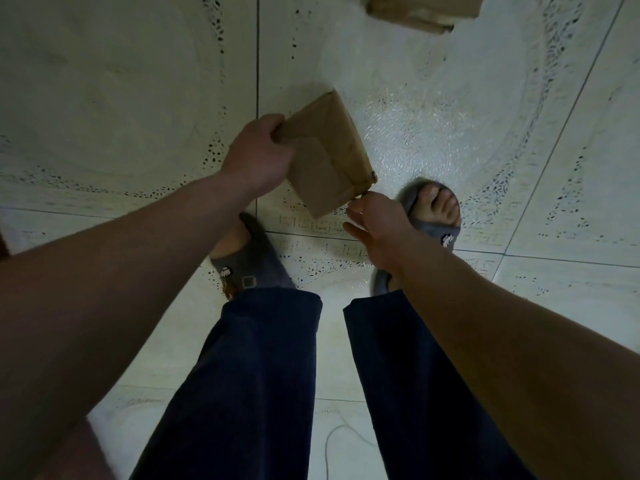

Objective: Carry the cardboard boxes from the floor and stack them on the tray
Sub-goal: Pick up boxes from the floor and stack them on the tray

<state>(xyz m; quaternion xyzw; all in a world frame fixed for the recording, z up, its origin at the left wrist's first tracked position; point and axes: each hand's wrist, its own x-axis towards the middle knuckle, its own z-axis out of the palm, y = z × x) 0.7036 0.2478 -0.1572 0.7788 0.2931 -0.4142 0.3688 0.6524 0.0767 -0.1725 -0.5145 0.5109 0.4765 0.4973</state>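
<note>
A small brown cardboard box [329, 157] is held tilted above the tiled floor, in front of my feet. My left hand [258, 155] grips its upper left corner, thumb on top. At the box's lower right corner my right hand [375, 225] pinches the edge with thumb and forefinger, its other fingers spread. A second cardboard box [422, 10] lies on the floor at the top edge of the view, partly cut off. No tray is in view.
Pale patterned floor tiles [121, 109] with dark grout lines spread all around. My two feet in grey slippers [433, 223] stand just below the held box, and dark trouser legs [256, 375] fill the lower middle. A thin white cord [332, 441] lies on the floor between them.
</note>
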